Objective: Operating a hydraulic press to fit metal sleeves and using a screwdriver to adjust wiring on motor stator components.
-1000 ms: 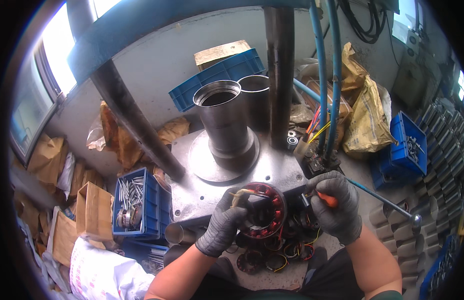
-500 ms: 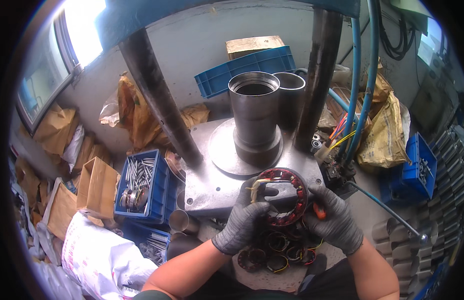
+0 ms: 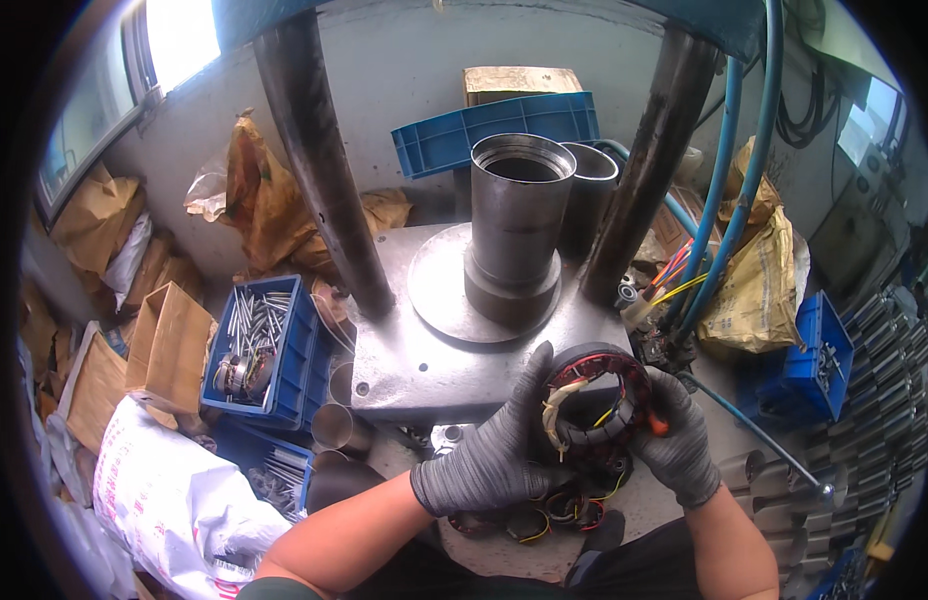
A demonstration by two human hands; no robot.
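**Stator ring held between two gloved hands at the press plate**

The stator ring (image 3: 596, 400), a dark laminated ring with red-edged windings and yellow and red leads, sits between both hands just in front of the steel press plate (image 3: 424, 365). The left hand (image 3: 494, 450), in a grey glove, grasps it from the left, thumb up along the ring's rim. The right hand (image 3: 679, 445), also gloved, closes on the right side of the ring and also pinches an orange-handled tool (image 3: 660, 426) against it.

The ring is tilted, its open face turned up and toward the camera; its axis leans toward the person. A pale lead (image 3: 554, 410) hangs over its left rim.

Below the hands, more wound rings (image 3: 559, 505) lie on the counter (image 3: 624, 520). On the plate stands an upright steel cylinder (image 3: 514, 225) between two dark columns. A blue bin of metal pins (image 3: 259, 345) sits to the left, with cardboard boxes and a white sack (image 3: 169, 490); blue hoses (image 3: 729, 180) run down on the right.
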